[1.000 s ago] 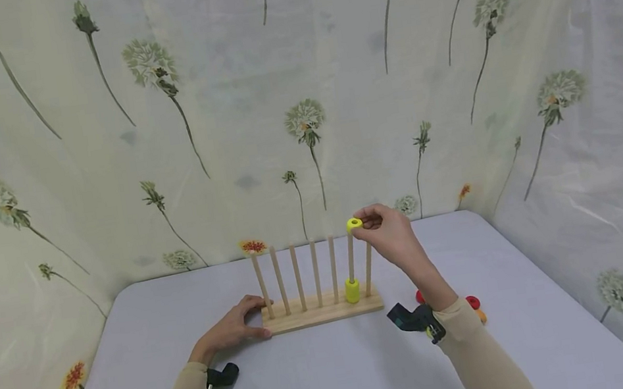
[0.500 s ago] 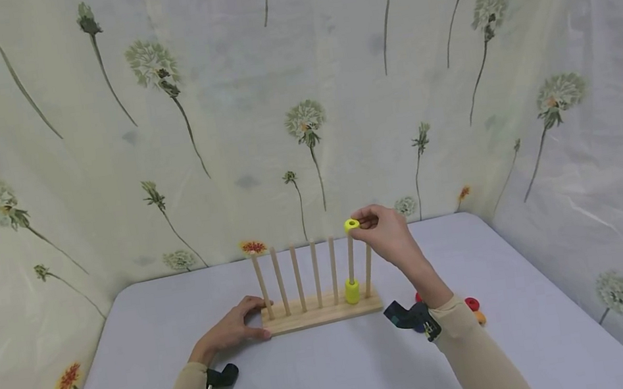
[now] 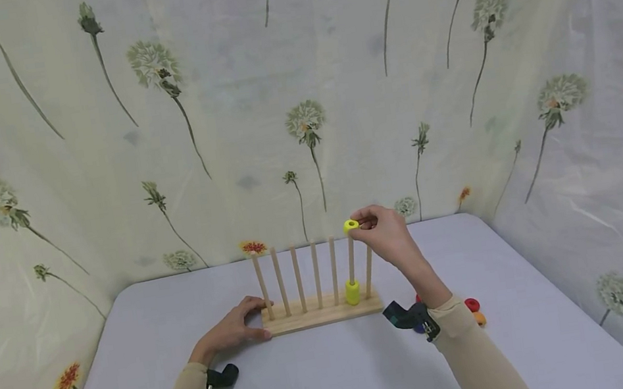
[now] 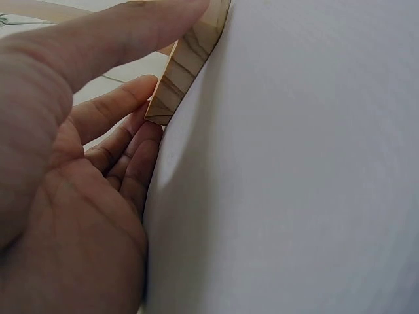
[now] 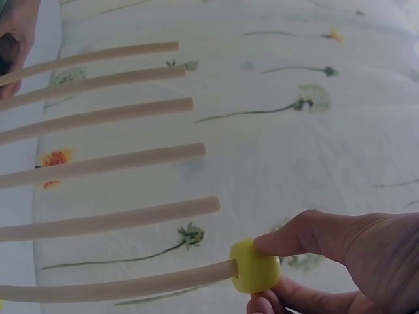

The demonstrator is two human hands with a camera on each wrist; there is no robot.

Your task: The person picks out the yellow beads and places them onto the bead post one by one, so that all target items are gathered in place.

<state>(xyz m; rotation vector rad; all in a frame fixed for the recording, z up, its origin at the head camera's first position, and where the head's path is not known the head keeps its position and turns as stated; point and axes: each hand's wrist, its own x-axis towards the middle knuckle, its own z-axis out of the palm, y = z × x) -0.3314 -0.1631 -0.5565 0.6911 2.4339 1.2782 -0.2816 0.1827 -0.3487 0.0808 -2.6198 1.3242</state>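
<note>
A wooden stand with a row of several upright pegs sits on the table in the head view. My left hand grips its left end, thumb at the front and fingers behind; the left wrist view shows the end grain of the base between them. Between thumb and fingers, my right hand pinches a yellow bead at the top of the second peg from the right. In the right wrist view the peg's tip meets the hole of that bead. Lower on this peg sits yellow beadwork, at the base.
Right of the stand, partly behind my right forearm, lie loose beads: a red bead, an orange bead and a blue bead. A flower-printed curtain surrounds the white table.
My right hand and the yellow bead have shifted slightly left at the peg's top. The blue bead now shows by the right wrist. My left hand stays on the stand.
</note>
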